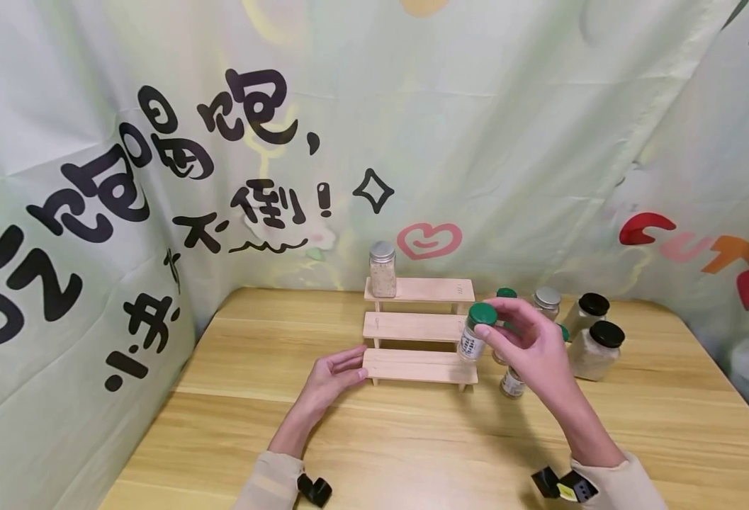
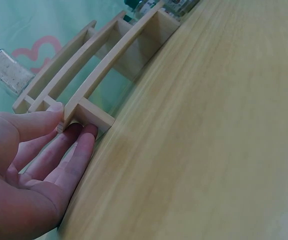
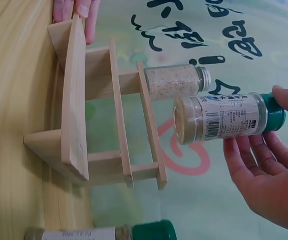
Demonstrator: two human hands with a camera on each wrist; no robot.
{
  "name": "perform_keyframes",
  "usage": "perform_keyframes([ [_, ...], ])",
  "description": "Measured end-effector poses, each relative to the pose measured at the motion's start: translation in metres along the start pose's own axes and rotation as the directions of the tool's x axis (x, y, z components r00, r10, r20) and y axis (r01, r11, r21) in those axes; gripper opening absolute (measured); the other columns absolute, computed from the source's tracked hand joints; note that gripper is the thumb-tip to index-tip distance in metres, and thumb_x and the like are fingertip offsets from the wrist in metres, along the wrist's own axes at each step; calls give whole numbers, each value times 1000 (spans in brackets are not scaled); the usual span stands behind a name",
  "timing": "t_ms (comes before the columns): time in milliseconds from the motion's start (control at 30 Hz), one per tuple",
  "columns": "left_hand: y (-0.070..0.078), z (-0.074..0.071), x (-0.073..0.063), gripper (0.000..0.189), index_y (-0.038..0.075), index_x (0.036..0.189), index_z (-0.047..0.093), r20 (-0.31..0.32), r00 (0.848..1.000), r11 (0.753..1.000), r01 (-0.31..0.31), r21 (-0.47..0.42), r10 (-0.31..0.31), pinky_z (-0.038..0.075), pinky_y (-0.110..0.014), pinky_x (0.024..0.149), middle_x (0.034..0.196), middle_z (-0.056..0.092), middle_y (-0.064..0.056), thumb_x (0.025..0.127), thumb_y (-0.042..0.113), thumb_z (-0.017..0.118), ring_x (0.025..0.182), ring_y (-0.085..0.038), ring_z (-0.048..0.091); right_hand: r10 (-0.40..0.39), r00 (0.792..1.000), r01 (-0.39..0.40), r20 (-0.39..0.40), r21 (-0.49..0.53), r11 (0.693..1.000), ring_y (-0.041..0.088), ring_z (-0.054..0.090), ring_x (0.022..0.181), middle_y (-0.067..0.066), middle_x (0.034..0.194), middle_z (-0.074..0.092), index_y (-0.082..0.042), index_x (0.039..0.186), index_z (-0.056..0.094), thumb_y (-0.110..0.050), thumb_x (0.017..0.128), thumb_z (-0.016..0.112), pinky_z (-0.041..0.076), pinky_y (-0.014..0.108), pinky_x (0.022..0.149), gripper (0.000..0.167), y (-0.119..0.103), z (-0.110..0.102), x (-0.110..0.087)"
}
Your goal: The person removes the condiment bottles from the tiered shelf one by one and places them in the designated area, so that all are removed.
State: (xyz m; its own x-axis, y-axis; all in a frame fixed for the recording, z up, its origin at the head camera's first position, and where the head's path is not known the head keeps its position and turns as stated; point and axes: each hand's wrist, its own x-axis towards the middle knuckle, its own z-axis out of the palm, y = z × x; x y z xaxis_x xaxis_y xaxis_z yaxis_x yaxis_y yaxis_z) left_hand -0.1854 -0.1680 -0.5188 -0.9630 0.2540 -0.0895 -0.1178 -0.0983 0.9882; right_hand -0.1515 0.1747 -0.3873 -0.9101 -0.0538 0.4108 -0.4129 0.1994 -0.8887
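Observation:
A three-step wooden shelf rack (image 1: pixel 415 364) stands on the table. My left hand (image 1: pixel 331 377) grips the left end of its lowest step, the thumb (image 2: pixel 41 124) at the board's edge and the fingers beneath. My right hand (image 1: pixel 538 345) holds a spice jar (image 3: pixel 219 117) by its green cap, raised above the right end of the lowest step. Pale brown powder shows through the jar's base, and a printed label wraps its side. On the top step's left end stands a silver-lidded glass jar (image 1: pixel 383 270) of pinkish grains.
Right of the rack, partly behind my right hand, are several jars: a silver-lidded jar (image 1: pixel 546 302), two black-lidded jars, the nearer one (image 1: pixel 596 350) square, and green-capped spice jars, one (image 1: pixel 512 382) near the lowest step. A printed curtain (image 1: pixel 508 156) hangs behind the wooden table (image 1: pixel 272 333).

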Motion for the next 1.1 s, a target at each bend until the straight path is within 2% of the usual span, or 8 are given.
perform_keyframes([
  [233, 0, 1, -1, 58, 1, 144, 55, -2, 1000, 1000, -3, 21, 3, 58, -35, 99, 139, 60, -23, 90, 4, 77, 121, -32, 65, -36, 999, 36, -4, -27, 999, 13, 68, 107, 7, 121, 68, 1, 126, 63, 4, 91, 74, 57, 20, 95, 37, 0, -11, -13],
  [467, 0, 3, -1, 58, 1, 144, 56, 1, 1000, 1000, -10, 18, 10, 58, -35, 100, 140, 60, -23, 91, 4, 77, 122, -32, 64, -43, 999, 43, -11, -14, 999, 14, 67, 108, 9, 119, 67, 4, 125, 62, 8, 91, 73, 58, 19, 92, 36, -1, -26, -23],
  [633, -1, 3, 0, 58, 0, 144, 55, 1, 1000, 1000, -4, 18, 4, 58, -36, 100, 140, 60, -23, 90, 4, 77, 122, -32, 64, -51, 998, 49, -37, -48, 998, 13, 68, 106, 11, 120, 67, 4, 125, 62, 11, 89, 73, 57, 16, 91, 39, -5, -37, -32],
  [800, 0, 2, 1, 59, 1, 144, 56, -5, 1000, 1000, 0, 24, 0, 58, -35, 100, 140, 60, -22, 90, 5, 78, 122, -32, 64, -21, 998, 16, -67, -76, 997, 11, 67, 106, 8, 125, 65, 4, 127, 63, 12, 89, 73, 57, 15, 91, 40, -9, -48, -39],
  [967, 0, 2, 1, 58, -1, 144, 55, 1, 1000, 1000, -10, 17, 10, 58, -35, 100, 140, 60, -24, 91, 4, 77, 122, -32, 65, -3, 997, -5, -80, -96, 995, 10, 66, 105, 8, 122, 64, 6, 128, 60, 13, 89, 71, 57, 14, 90, 41, -11, -63, -44],
  [1100, 1, 1, 0, 58, 0, 144, 55, -6, 1000, 1000, -8, 18, 8, 58, -35, 99, 140, 60, -23, 90, 4, 77, 121, -32, 65, 18, 995, -24, -99, -61, 998, 10, 66, 106, 10, 122, 61, 6, 130, 59, 13, 90, 71, 56, 13, 90, 42, -8, -75, -49],
])
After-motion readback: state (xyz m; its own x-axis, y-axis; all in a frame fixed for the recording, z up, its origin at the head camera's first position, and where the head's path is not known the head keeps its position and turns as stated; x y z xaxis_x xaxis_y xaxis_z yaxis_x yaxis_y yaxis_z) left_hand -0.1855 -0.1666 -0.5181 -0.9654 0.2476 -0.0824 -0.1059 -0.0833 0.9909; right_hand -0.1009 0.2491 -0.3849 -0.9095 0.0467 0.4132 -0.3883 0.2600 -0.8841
